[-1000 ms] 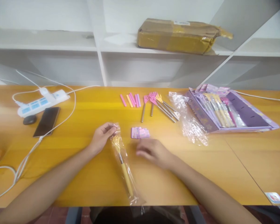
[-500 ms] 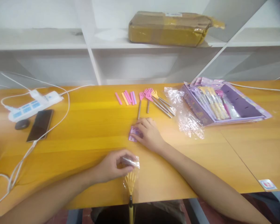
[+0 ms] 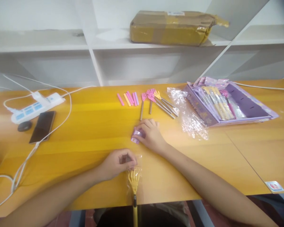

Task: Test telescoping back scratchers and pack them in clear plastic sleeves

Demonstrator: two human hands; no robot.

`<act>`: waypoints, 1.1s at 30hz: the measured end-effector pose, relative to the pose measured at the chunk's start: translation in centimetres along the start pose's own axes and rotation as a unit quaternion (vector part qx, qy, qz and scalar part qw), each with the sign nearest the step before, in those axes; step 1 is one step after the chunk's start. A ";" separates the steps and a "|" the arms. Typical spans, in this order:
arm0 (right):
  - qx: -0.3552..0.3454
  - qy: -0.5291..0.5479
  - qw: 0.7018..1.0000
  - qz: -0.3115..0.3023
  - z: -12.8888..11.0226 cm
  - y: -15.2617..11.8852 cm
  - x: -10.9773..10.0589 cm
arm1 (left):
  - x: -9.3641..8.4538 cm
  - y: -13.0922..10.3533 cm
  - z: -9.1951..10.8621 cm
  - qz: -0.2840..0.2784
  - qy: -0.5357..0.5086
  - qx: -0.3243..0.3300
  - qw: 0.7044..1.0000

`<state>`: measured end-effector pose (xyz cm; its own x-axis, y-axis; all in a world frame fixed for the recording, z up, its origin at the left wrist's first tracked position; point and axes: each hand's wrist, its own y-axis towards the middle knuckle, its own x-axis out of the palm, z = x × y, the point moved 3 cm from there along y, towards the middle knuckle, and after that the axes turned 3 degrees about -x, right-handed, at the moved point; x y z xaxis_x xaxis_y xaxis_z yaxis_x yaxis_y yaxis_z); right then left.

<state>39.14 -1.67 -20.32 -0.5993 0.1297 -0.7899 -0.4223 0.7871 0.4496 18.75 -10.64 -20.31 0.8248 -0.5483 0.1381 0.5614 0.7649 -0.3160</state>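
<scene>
My left hand (image 3: 120, 163) is closed in a pinch at the top of a clear plastic bag (image 3: 139, 170). Inside the bag lies a yellow back scratcher (image 3: 133, 181), claw end nearest my fingers, its handle reaching past the table's front edge. My right hand (image 3: 151, 134) rests farther back on the table, fingers curled over a small purple printed card (image 3: 134, 139). Beyond it are several back scratchers with pink or yellow claws and bare metal rods, one pink-clawed scratcher (image 3: 142, 105) among them. Loose pink, purple and yellow handle sleeves (image 3: 128, 99) lie to their left.
A purple display box (image 3: 251, 105) with bagged scratchers stands at the right, crumpled clear plastic (image 3: 191, 121) beside it. On the left are a white power strip (image 3: 38, 108), cables and a phone (image 3: 42, 126). A taped carton (image 3: 170, 29) sits on the shelf (image 3: 113, 45).
My left fingertips have drawn together at the bag's top, where they were farther apart around it. The right hand stays over the card. The view has shifted slightly.
</scene>
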 end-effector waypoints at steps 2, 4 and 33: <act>0.007 0.002 1.000 0.007 -0.1 -0.1 -0.3 | -0.1 0.0 -0.1 -0.002 -0.014 -0.013 1.000; 0.017 0.022 1.000 0.013 -0.4 -0.4 -0.7 | -0.1 0.0 -0.3 -0.012 -0.040 -0.025 0.999; -0.288 0.266 0.920 -0.011 -10.7 -5.8 -3.1 | -1.1 0.1 0.3 0.038 -0.060 0.016 0.997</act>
<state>36.16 -13.15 -15.99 -0.7693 -0.3164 -0.5550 -0.6371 0.3154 0.7033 17.93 -9.89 -20.20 0.8663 -0.4447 0.2276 0.4968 0.8143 -0.3001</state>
